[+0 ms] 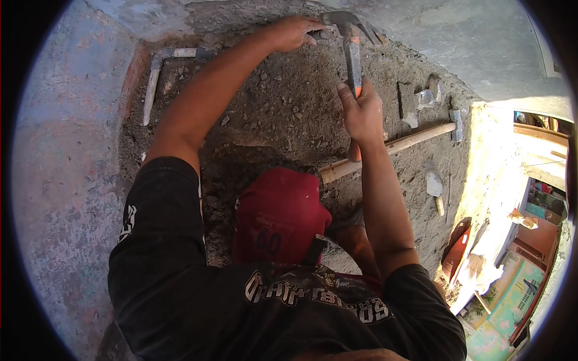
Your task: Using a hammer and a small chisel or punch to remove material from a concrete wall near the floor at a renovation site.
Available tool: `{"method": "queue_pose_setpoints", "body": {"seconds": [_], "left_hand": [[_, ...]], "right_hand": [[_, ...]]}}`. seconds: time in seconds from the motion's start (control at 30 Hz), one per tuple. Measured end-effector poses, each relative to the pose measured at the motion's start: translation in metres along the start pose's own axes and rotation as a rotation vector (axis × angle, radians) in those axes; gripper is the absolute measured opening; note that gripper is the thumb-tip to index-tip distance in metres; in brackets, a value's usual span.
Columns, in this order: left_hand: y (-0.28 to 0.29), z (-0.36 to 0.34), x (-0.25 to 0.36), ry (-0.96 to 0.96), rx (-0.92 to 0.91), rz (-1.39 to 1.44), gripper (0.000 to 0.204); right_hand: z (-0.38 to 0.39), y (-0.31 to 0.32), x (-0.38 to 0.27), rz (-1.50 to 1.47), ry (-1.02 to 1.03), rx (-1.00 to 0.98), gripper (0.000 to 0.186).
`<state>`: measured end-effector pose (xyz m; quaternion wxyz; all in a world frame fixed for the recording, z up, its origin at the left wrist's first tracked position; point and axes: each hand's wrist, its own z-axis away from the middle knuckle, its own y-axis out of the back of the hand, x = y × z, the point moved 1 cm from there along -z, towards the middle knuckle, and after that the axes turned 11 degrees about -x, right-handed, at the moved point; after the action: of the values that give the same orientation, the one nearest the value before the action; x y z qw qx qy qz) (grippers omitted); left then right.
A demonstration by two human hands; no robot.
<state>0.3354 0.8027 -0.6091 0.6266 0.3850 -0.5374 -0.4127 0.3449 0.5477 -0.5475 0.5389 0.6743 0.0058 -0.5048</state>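
Observation:
My right hand [361, 114] is wrapped round the black-and-orange handle of a claw hammer [352, 51]; its metal head is raised at the top middle, near the base of the grey wall [433, 33]. My left hand [295, 33] reaches beside the hammer head, fingers bent but apart, with nothing visible between them. Dug soil and rubble [271, 102] lie below both hands. Red clothing [277, 210] covers my bent knee beneath me.
A long wooden-handled hammer [397, 144] lies to the right, with a trowel [435, 183] and some pale scraps [424, 99] nearby. A pale elbow pipe [153, 78] lies upper left. A painted wall [66, 180] bounds the left; a sunlit opening with boards [539, 144] is at right.

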Motion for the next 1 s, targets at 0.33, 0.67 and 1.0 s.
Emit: {"method": "queue_pose_setpoints", "body": {"seconds": [0.33, 0.67, 1.0], "left_hand": [[0.000, -0.004, -0.030, 0.012, 0.016, 0.132, 0.055], [0.003, 0.001, -0.035, 0.072, -0.028, 0.096, 0.058], [0.009, 0.002, -0.025, 0.021, -0.011, -0.016, 0.053]], "right_hand": [[0.001, -0.009, 0.003, -0.131, -0.055, -0.039, 0.038], [-0.006, -0.009, -0.012, -0.139, 0.013, -0.017, 0.027], [-0.012, -0.010, -0.010, 0.011, 0.113, 0.121, 0.019]]}}
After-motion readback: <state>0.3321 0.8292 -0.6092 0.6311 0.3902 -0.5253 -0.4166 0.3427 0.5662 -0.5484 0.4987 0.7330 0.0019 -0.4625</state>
